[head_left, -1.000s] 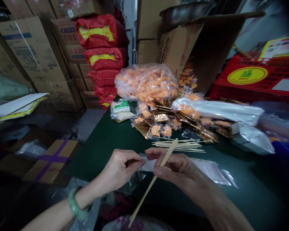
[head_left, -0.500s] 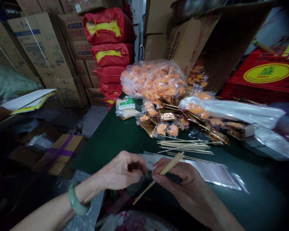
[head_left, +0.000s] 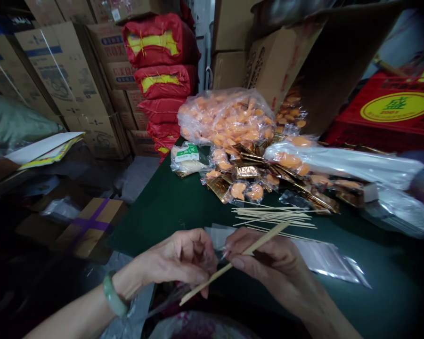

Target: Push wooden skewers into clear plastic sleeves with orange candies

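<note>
My right hand (head_left: pixel 268 259) is closed round a small bundle of thin wooden sticks (head_left: pixel 268 235), which slants down to the left in front of my left hand (head_left: pixel 183 259). My left hand has its fingers curled on a clear plastic bag (head_left: pixel 211 254); the film is hard to see and spans toward my right fingertips. More thin sticks (head_left: pixel 272 215) lie loose on the dark green table (head_left: pixel 155 207) just beyond my hands. A stack of flat clear bags (head_left: pixel 328 261) lies to the right, partly behind my right hand.
Behind the sticks are gold packets (head_left: pixel 247 172), orange pieces in small clear wrappers (head_left: pixel 238 190) and a big bag of orange pieces (head_left: pixel 226 115). A red crate (head_left: pixel 392 108) stands at right. Stacked red bundles (head_left: pixel 162 40) and cartons (head_left: pixel 53 70) rise at the back left.
The stick bundle has turned flatter, and its lower end has moved left in front of my left fingers. My left hand has lowered slightly, its fingers shifting on the film.
</note>
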### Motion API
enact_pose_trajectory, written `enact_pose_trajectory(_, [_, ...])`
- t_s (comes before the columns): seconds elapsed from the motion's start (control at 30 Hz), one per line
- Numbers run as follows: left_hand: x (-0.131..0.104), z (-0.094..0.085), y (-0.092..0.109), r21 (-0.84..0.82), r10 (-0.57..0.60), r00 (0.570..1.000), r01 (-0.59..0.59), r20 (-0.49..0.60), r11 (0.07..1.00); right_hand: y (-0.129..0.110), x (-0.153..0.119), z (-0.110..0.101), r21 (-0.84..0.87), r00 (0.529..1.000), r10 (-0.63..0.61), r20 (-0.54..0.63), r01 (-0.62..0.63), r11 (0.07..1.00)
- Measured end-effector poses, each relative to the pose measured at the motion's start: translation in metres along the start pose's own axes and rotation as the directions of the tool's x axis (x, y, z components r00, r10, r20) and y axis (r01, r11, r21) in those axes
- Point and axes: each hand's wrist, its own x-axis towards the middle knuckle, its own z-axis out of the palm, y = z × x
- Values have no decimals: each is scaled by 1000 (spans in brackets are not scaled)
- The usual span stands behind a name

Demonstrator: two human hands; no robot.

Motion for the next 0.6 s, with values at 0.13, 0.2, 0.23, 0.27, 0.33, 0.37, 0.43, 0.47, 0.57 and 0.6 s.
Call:
enact_pose_trajectory(0.13, [-2,0,13,319,15,990,31,-139,947,2,0,-4,30,1000,-20,-21,21,999])
enact_pose_trajectory(0.2, [0,0,21,542,131,968,7,-215,840,6,-3,-10,26,997,35,-70,-33,999])
enact_pose_trajectory(0.23, [2,-2,23,667,210,953,-11,-220,745,8,-5,-13,18,992,61,-113,-60,998])
enact_pose_trajectory(0.27, [4,-4,23,789,288,939,-30,-189,614,11,-8,-17,6,982,85,-170,-85,996])
enact_pose_trajectory(0.33, [12,-13,16,961,375,925,-54,-54,270,16,-16,-28,-2,943,138,-304,-145,989])
enact_pose_trajectory(0.37, [17,-18,9,994,371,928,-57,17,95,18,-21,-33,18,913,174,-369,-180,983])
enact_pose_trajectory(0.43, [26,-28,-7,984,315,944,-38,93,-175,24,-32,-45,102,840,265,-473,-247,964])
enact_pose_trajectory(0.47, [30,-32,-16,964,291,952,-18,98,-265,28,-37,-49,160,798,312,-516,-269,950])
enact_pose_trajectory(0.57, [35,-35,-33,917,273,960,51,64,-395,40,-47,-58,298,662,413,-626,-286,911])
enact_pose_trajectory(0.6, [36,-33,-35,909,275,961,83,35,-409,44,-49,-58,320,625,428,-653,-284,904])
